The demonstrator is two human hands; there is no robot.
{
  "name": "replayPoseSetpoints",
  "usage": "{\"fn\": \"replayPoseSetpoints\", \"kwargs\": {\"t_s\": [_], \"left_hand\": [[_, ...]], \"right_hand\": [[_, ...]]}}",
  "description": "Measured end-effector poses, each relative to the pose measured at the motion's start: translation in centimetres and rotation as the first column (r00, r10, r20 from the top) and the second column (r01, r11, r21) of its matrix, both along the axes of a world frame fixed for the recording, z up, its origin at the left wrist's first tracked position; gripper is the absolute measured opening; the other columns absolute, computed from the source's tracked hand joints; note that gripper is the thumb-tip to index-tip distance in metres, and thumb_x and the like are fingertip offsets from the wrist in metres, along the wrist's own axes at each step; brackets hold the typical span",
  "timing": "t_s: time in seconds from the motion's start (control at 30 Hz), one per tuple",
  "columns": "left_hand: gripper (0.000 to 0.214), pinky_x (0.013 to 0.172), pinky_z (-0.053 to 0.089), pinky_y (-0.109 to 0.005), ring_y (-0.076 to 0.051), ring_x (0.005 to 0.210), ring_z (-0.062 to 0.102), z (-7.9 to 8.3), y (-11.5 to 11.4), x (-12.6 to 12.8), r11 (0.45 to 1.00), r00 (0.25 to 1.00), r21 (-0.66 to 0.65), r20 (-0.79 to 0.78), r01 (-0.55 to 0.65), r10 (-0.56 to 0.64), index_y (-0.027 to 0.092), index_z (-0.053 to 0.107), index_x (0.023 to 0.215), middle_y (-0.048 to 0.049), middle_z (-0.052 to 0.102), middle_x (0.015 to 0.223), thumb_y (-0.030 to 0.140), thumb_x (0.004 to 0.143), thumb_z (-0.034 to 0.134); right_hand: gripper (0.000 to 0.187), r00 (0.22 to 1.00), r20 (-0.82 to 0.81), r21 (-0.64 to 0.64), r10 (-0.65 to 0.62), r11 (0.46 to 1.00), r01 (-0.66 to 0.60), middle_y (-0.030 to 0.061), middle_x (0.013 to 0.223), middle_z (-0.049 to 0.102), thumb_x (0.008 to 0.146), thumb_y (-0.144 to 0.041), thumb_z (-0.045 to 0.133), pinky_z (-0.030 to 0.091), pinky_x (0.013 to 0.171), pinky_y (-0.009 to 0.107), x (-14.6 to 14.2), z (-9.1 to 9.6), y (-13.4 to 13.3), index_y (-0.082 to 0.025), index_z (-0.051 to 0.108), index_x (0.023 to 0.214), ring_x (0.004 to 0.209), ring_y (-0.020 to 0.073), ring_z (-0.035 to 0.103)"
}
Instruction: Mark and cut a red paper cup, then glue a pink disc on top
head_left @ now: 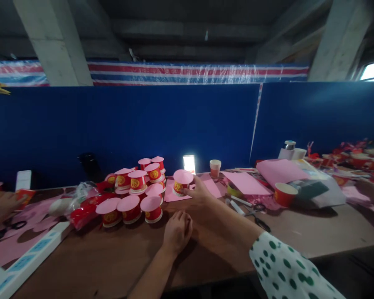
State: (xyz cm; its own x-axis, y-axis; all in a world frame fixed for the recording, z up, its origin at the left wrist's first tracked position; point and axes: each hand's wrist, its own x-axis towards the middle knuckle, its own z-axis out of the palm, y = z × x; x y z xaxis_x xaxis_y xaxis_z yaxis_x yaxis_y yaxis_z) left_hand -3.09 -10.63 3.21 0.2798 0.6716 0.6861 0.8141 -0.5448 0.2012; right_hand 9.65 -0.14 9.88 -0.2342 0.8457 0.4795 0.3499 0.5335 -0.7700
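Note:
My right hand (200, 192) grips a red paper cup (178, 187), which is upside down with a pink paper disc (183, 176) on top. The cup is above a stack of pink paper sheets (171, 195). My left hand (178, 232) rests on the table just in front, its fingers curled in and no object showing in them. To its left stand several finished-looking red cups with pink discs (129, 207), some stacked on others. Gold round emblems mark their sides.
A white power strip (34, 257) and plastic-wrapped red material (87, 203) lie left. Scissors (258, 218), pink paper (249, 182) and an upright red cup (285, 194) are right. A lit phone (189, 163) stands behind. Other people's hands (1, 207) show at both edges.

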Motion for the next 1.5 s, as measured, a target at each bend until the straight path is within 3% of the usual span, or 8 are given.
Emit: {"fn": "replayPoseSetpoints", "kwargs": {"t_s": [0.23, 0.43, 0.9, 1.1, 1.5], "left_hand": [[0.011, 0.064, 0.042, -0.031, -0.017, 0.071, 0.053, 0.0, -0.1, -0.3, 0.997, 0.998, -0.046, -0.012, 0.056, -0.056, 0.02, 0.05, 0.078, -0.0034, 0.055, 0.073, 0.013, 0.081, 0.042], [0.011, 0.059, 0.039, -0.031, -0.018, 0.068, 0.053, -0.7, 0.3, -0.2, 0.997, 0.998, -0.051, -0.017, 0.057, -0.057, 0.021, 0.048, 0.075, -0.0037, 0.056, 0.071, 0.011, 0.075, 0.045], [0.012, 0.057, 0.038, -0.031, -0.019, 0.068, 0.055, -1.3, 0.8, -0.3, 0.994, 0.997, -0.088, -0.015, 0.07, -0.071, 0.02, 0.052, 0.078, -0.0054, 0.059, 0.074, 0.014, 0.067, 0.05], [0.017, 0.058, 0.038, -0.03, -0.02, 0.071, 0.056, -1.3, 0.7, -0.3, 0.993, 0.997, -0.093, -0.027, 0.071, -0.074, 0.019, 0.054, 0.08, -0.0063, 0.061, 0.078, 0.014, 0.064, 0.051], [0.017, 0.06, 0.039, -0.029, -0.019, 0.072, 0.055, -1.0, 0.5, -0.3, 0.992, 0.996, -0.093, -0.018, 0.081, -0.083, 0.019, 0.054, 0.081, -0.0057, 0.06, 0.077, 0.012, 0.066, 0.05]], "right_hand": [[0.055, 0.999, 0.025, 0.042, 0.021, 0.999, -0.022, 0.0021, 0.091, 0.06, 0.06, -0.036, 0.075, 0.046, 0.07, 0.031, -8.1, 1.1, 2.4, -0.019, 0.049, 0.105, 0.081, 0.0172, 0.056], [0.051, 0.998, 0.049, 0.033, 0.034, 0.999, -0.035, 0.003, 0.091, 0.061, 0.06, -0.032, 0.075, 0.047, 0.069, 0.032, -11.6, 0.7, 3.5, -0.02, 0.047, 0.101, 0.08, 0.0187, 0.059], [0.044, 0.996, 0.088, 0.038, 0.002, 0.999, -0.005, 0.0081, 0.098, 0.062, 0.064, -0.029, 0.071, 0.048, 0.072, 0.034, -13.7, -0.8, 5.4, -0.017, 0.048, 0.1, 0.086, 0.0213, 0.061], [0.044, 0.998, 0.068, 0.049, 0.014, 0.999, -0.017, 0.0063, 0.101, 0.062, 0.067, -0.027, 0.067, 0.048, 0.075, 0.032, -14.4, -1.0, 5.4, -0.019, 0.047, 0.106, 0.089, 0.0193, 0.061], [0.052, 0.995, 0.08, 0.039, 0.055, 0.998, -0.058, 0.0067, 0.105, 0.061, 0.064, -0.029, 0.071, 0.048, 0.078, 0.034, -13.9, -1.3, 5.4, -0.019, 0.046, 0.109, 0.092, 0.0214, 0.059]]}}
